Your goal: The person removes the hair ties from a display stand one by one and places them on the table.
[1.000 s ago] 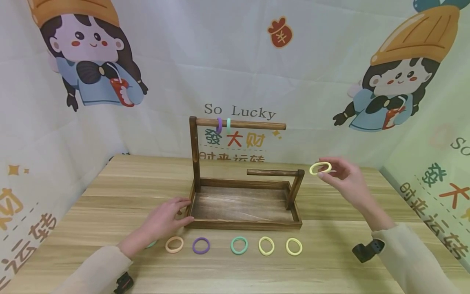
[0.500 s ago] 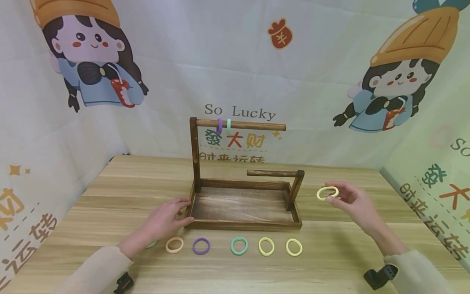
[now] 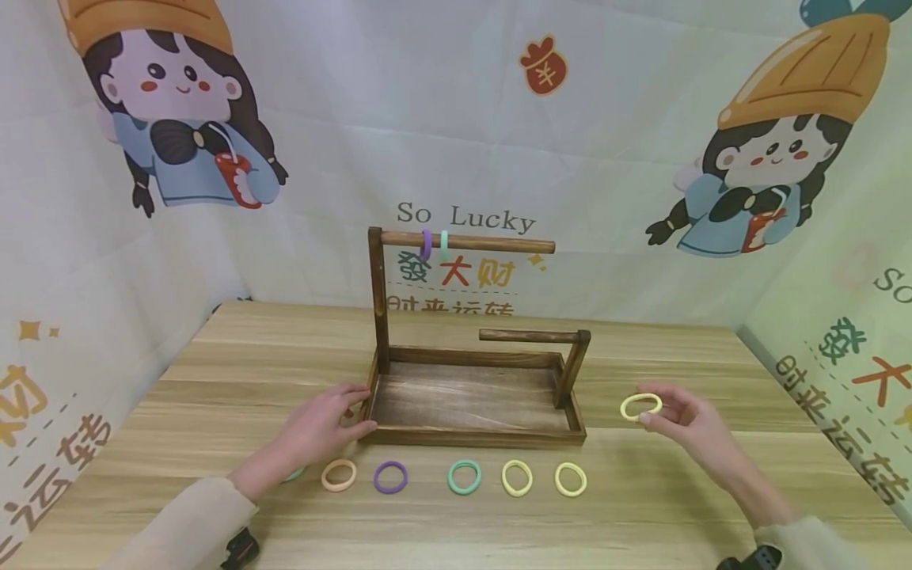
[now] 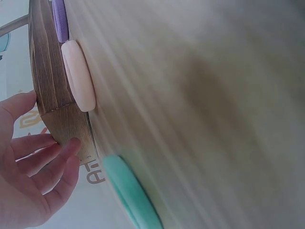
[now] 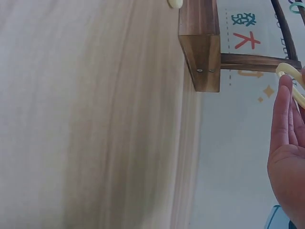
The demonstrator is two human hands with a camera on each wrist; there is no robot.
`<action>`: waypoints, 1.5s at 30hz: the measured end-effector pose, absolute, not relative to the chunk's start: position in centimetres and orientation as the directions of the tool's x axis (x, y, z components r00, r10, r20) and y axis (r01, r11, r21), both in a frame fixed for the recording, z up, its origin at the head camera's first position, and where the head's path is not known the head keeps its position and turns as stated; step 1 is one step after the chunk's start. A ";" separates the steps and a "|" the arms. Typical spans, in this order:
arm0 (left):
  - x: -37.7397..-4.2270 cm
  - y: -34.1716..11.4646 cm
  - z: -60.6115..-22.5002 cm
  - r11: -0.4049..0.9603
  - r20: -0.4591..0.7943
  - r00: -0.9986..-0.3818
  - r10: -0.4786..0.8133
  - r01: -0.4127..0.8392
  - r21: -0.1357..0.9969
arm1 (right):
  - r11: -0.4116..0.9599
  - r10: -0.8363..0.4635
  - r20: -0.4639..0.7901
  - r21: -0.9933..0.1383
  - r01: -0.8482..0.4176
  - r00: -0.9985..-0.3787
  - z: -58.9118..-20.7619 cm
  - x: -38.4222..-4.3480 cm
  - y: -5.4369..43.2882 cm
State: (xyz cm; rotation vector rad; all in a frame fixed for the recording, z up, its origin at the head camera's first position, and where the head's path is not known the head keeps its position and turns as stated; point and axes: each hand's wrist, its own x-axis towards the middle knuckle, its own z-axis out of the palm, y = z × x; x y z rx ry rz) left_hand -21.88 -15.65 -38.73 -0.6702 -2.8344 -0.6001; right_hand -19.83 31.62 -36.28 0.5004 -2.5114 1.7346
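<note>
My right hand (image 3: 694, 423) pinches a pale yellow hair tie (image 3: 631, 416) between thumb and fingers, raised to the right of a dark wooden rack (image 3: 473, 436). That rack is a shallow tray with a tall post and bar at its left and a shorter post and bar at its right. A purple hair tie (image 3: 426, 245) and a mint one hang on the tall bar. At the tray's left end, my left hand (image 3: 317, 423) holds the corner, its thumb at the front and its fingers curled against the end wall (image 4: 71, 129).
In front of the tray lies a row of hair ties: a green one (image 4: 131, 191) partly hidden by the left arm, an orange one (image 3: 338, 476), a purple one (image 3: 390, 477), another green one (image 3: 464, 477) and two yellow. A printed cloth (image 3: 456, 142) hangs behind the table.
My right hand has come down and slightly right with the yellow hair tie, from beside the short bar to lower beside the tray. My left hand stays at the corner.
</note>
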 end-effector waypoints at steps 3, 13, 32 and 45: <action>-21.9 -15.6 -38.7 0.818 0.251 -0.884 0.394 0.462 0.342 | 0.311 -0.245 0.207 -0.909 -0.279 -0.947 -36.9 -19.7 31.8; -21.9 -15.5 -38.6 0.823 0.250 -0.884 0.395 0.461 0.332 | 0.335 -0.300 0.158 -0.906 -0.259 -0.941 -38.7 -19.4 31.7; -21.9 -15.6 -38.8 0.820 0.246 -0.887 0.391 0.457 0.345 | 0.355 -0.378 -0.093 -0.934 -0.052 -0.921 -40.2 -19.2 31.6; -21.9 -15.7 -38.7 0.818 0.246 -0.885 0.396 0.461 0.344 | 0.383 -0.326 -0.077 -0.922 -0.057 -0.942 -40.3 -19.5 31.6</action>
